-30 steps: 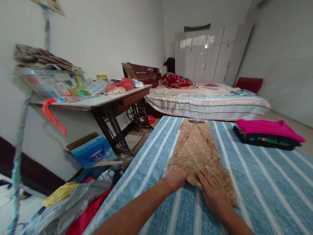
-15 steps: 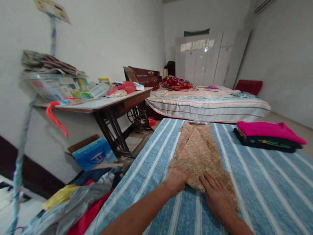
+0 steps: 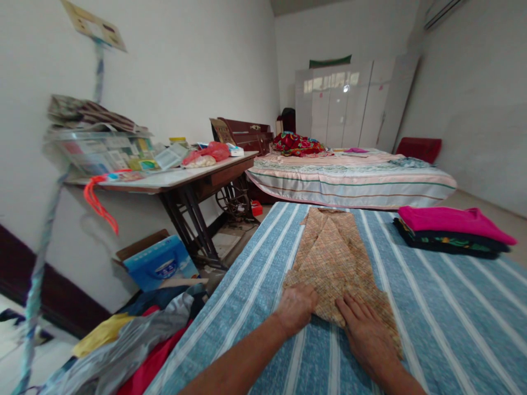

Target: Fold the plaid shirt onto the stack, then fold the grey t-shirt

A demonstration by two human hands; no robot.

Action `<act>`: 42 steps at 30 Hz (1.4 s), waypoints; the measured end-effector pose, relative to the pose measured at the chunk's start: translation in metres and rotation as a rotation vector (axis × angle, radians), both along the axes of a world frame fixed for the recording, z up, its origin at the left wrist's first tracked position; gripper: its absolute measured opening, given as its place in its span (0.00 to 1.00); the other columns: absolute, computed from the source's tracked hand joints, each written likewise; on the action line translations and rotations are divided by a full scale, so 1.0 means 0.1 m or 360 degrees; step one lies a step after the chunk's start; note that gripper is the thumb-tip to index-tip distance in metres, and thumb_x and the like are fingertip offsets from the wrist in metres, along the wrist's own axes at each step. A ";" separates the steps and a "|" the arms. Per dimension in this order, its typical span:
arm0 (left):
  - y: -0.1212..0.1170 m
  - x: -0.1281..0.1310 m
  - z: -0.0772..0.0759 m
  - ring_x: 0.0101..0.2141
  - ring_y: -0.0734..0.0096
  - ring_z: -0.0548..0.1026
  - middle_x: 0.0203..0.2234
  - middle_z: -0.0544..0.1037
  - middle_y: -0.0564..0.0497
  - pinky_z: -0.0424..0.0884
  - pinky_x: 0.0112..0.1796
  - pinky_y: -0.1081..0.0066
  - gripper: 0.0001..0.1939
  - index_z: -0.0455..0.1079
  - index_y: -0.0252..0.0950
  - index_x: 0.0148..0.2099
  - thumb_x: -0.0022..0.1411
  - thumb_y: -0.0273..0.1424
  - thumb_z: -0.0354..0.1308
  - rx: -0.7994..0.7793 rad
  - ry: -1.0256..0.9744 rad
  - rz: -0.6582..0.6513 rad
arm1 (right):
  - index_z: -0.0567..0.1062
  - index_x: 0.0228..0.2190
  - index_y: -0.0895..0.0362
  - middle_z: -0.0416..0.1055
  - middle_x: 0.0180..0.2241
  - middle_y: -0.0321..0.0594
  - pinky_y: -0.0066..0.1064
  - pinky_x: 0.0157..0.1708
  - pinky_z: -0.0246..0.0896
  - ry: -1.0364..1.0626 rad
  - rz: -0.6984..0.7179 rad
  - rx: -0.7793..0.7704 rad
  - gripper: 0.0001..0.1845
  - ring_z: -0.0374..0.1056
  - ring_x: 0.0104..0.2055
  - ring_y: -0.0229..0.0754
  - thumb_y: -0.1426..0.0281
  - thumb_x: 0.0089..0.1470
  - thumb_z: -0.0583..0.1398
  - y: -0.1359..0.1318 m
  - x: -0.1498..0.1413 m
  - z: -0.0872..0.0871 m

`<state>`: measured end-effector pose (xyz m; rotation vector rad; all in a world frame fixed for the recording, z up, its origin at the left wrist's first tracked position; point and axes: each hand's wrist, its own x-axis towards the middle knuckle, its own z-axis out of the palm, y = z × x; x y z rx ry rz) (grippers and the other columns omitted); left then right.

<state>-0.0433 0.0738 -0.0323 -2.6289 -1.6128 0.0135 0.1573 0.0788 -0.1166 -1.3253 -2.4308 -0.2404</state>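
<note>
A tan checked garment [image 3: 335,258] lies on the blue-and-white striped bed cover [image 3: 436,318], partly folded, narrower at its far end and wider near me. Whether it is a shirt or another piece I cannot tell. At its near left edge, my left hand [image 3: 297,308] is closed with curled fingers on the cloth. My right hand [image 3: 367,329] rests flat on the near right part, fingers stretched forward and pressing the fabric. Off to the right sits a stack of folded clothes, a bright pink garment [image 3: 455,224] on top of dark ones [image 3: 457,244].
Loose clothes [image 3: 140,334] are heaped at the bed's left side, near a blue box [image 3: 162,263]. A treadle sewing table [image 3: 189,175] along the left wall carries a clear plastic bin [image 3: 107,148] and bags. Behind stand another bed [image 3: 349,178] and a white wardrobe [image 3: 333,109].
The camera has tilted slightly upward, so the scene sits lower in view. Both hands stay in almost the same places on the checked garment.
</note>
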 end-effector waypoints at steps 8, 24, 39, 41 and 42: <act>-0.03 0.00 -0.13 0.38 0.63 0.72 0.34 0.74 0.48 0.68 0.37 0.68 0.05 0.67 0.34 0.37 0.59 0.22 0.51 0.0130 -0.0019 0.0013 | 0.69 0.54 0.54 0.64 0.55 0.42 0.42 0.55 0.53 -0.0084 -0.0023 -0.0040 0.30 0.59 0.57 0.48 0.81 0.50 0.49 0.00 0.01 0.02; -0.05 -0.02 -0.35 0.34 0.65 0.71 0.32 0.73 0.50 0.68 0.34 0.68 0.04 0.65 0.35 0.34 0.57 0.22 0.53 0.0359 -0.0150 0.0063 | 0.68 0.54 0.52 0.62 0.56 0.41 0.44 0.54 0.56 -0.0148 0.0018 -0.0156 0.30 0.59 0.58 0.51 0.79 0.50 0.50 0.08 0.00 -0.08; -0.04 -0.01 -0.27 0.36 0.64 0.72 0.33 0.74 0.49 0.68 0.37 0.67 0.07 0.67 0.35 0.35 0.58 0.20 0.50 0.0336 -0.0153 0.0079 | 0.66 0.56 0.54 0.61 0.58 0.42 0.42 0.58 0.48 -0.0074 -0.0074 -0.0337 0.29 0.55 0.60 0.48 0.79 0.53 0.49 -0.04 -0.05 0.30; -0.03 0.00 -0.26 0.36 0.64 0.72 0.33 0.74 0.49 0.68 0.38 0.67 0.07 0.67 0.34 0.36 0.58 0.20 0.50 0.0313 -0.0158 0.0077 | 0.66 0.56 0.53 0.61 0.58 0.41 0.41 0.59 0.46 -0.0023 -0.0081 -0.0345 0.28 0.54 0.60 0.47 0.79 0.54 0.49 -0.04 -0.05 0.32; -0.03 0.00 -0.26 0.36 0.64 0.72 0.33 0.74 0.49 0.68 0.38 0.67 0.07 0.67 0.34 0.36 0.58 0.20 0.50 0.0308 -0.0163 0.0075 | 0.66 0.56 0.53 0.61 0.58 0.41 0.40 0.59 0.46 -0.0008 -0.0085 -0.0354 0.28 0.54 0.60 0.46 0.79 0.54 0.49 -0.04 -0.05 0.32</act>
